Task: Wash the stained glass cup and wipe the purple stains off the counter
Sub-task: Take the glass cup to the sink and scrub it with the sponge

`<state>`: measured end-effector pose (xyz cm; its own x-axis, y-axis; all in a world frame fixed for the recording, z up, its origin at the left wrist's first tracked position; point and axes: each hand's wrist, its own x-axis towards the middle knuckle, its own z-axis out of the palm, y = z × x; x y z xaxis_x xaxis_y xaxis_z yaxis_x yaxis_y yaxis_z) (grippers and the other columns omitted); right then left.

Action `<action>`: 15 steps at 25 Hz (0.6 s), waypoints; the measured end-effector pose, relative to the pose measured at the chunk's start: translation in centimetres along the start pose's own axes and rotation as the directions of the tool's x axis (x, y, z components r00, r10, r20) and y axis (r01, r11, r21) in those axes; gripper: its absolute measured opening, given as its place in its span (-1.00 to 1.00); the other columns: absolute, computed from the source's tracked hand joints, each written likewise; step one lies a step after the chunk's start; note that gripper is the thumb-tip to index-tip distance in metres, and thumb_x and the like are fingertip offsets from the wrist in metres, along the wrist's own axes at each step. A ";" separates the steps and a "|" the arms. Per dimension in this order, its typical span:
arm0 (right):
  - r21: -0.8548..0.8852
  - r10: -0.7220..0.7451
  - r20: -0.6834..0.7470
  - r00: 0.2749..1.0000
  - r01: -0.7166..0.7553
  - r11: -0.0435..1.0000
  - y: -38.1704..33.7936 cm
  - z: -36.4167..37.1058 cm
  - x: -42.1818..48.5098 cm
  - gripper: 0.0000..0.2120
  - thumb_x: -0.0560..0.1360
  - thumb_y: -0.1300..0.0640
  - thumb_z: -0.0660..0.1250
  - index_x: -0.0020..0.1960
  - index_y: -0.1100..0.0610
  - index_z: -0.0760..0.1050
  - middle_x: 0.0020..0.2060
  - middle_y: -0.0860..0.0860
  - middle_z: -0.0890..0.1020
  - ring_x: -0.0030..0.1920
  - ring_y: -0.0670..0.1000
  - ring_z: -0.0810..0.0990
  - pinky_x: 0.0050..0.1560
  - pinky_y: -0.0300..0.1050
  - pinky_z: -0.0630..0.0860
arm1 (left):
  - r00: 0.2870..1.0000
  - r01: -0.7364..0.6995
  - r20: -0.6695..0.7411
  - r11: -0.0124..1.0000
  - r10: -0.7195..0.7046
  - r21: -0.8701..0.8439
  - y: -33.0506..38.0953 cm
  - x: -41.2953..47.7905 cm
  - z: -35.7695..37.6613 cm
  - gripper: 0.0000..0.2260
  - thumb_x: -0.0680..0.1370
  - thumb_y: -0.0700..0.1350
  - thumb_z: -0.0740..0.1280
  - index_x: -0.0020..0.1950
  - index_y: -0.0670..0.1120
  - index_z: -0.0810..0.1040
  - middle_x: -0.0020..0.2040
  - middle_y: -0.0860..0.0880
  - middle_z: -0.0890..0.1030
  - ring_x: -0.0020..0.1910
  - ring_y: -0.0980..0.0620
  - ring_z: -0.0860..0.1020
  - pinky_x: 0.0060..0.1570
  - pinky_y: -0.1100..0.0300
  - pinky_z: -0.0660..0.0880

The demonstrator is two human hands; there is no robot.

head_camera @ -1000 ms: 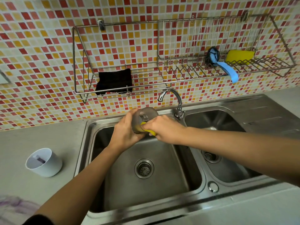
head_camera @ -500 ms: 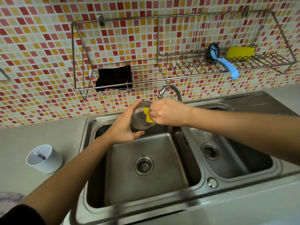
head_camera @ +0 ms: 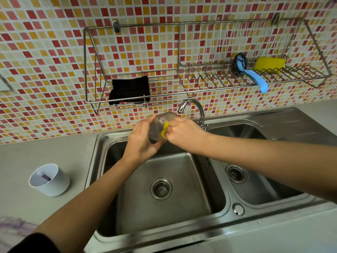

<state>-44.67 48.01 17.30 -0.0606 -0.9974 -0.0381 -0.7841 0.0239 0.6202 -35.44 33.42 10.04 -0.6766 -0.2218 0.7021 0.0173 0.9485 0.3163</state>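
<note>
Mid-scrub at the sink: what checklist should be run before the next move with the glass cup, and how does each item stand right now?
1. Cup grip: the left hand grips the glass cup. Ok.
2. Sponge contact: the right hand pinches the yellow sponge against the cup. Ok.
3. Drop zone: the cup is held above the left basin, near its back edge. Ok.
4. Rinse water: no stream is visible at the faucet. Not ok.
5. Cup clean: the glass looks cloudy and blurred. Cannot tell.
6. Counter wiped: purple stains show at lower left. Not ok.
</note>
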 end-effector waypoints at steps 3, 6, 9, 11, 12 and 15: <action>-0.030 -0.121 -0.056 0.991 0.120 0.992 1.6 0.3 0.4 -0.84 0.45 0.15 0.28 -0.11 -0.02 0.62 -0.19 -0.12 0.68 -0.06 -0.09 0.59 0.01 -0.23 0.47 | 0.994 0.103 0.049 0.988 -0.098 -0.118 0.6 0.7 -0.4 -0.25 0.28 -0.08 0.58 0.34 -0.24 0.30 0.19 -0.19 0.47 0.14 0.08 0.39 0.14 0.23 0.42; -0.146 -0.284 -0.088 0.955 0.269 0.952 3.6 0.6 0.1 -0.75 0.54 0.26 0.15 0.05 0.12 0.59 -0.03 -0.02 0.65 0.06 0.00 0.51 0.15 -0.12 0.43 | 0.918 0.180 0.390 0.952 -0.072 -0.247 -0.8 1.5 -1.9 -0.04 0.27 0.01 0.57 0.51 0.00 0.07 0.47 -0.01 0.24 0.35 0.22 0.22 0.31 0.35 0.23; -0.110 -0.320 -0.049 0.946 0.313 0.943 3.7 -0.3 0.2 -0.81 0.49 0.17 0.25 -0.09 -0.01 0.63 -0.16 -0.16 0.66 -0.05 -0.11 0.56 0.03 -0.24 0.49 | 0.859 0.202 0.512 0.933 -0.023 -0.298 -1.1 1.7 -2.0 0.01 0.30 0.01 0.55 0.53 0.09 -0.06 0.51 0.02 0.20 0.43 0.14 0.22 0.36 0.25 0.22; -0.095 -0.310 -0.040 0.950 0.305 0.947 3.2 -0.1 0.1 -0.80 0.50 0.18 0.23 -0.08 0.00 0.63 -0.13 -0.15 0.66 -0.04 -0.10 0.55 0.03 -0.23 0.49 | 0.896 0.147 0.445 0.942 0.002 -0.301 -0.6 1.5 -1.4 -0.08 0.30 -0.04 0.55 0.51 -0.04 0.09 0.42 -0.06 0.36 0.35 0.05 0.37 0.32 0.12 0.36; -0.082 -0.312 -0.053 0.948 0.308 0.948 2.6 0.4 0.1 -0.77 0.53 0.21 0.19 -0.01 0.04 0.61 -0.07 -0.11 0.65 0.02 -0.07 0.53 0.08 -0.19 0.47 | 0.917 0.098 0.399 0.959 0.017 -0.266 -0.5 1.3 -1.0 -0.14 0.30 -0.04 0.56 0.48 -0.11 0.17 0.36 -0.09 0.42 0.30 0.03 0.41 0.28 0.11 0.40; 0.140 -0.062 -0.001 0.998 0.062 0.988 0.8 0.5 0.1 -0.74 0.52 0.30 0.18 0.12 0.12 0.54 0.03 0.05 0.59 0.12 0.08 0.49 0.13 -0.05 0.43 | 0.969 0.046 0.248 0.988 -0.007 -0.151 -0.4 0.4 0.0 -0.22 0.30 -0.05 0.57 0.41 -0.19 0.29 0.26 -0.16 0.49 0.22 -0.07 0.46 0.22 0.26 0.33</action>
<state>-45.63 47.98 17.44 -0.0111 -0.9970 -0.0762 -0.8653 -0.0286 0.5005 -35.74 33.00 10.23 -0.8380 -0.1658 0.5200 0.0969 0.8924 0.4407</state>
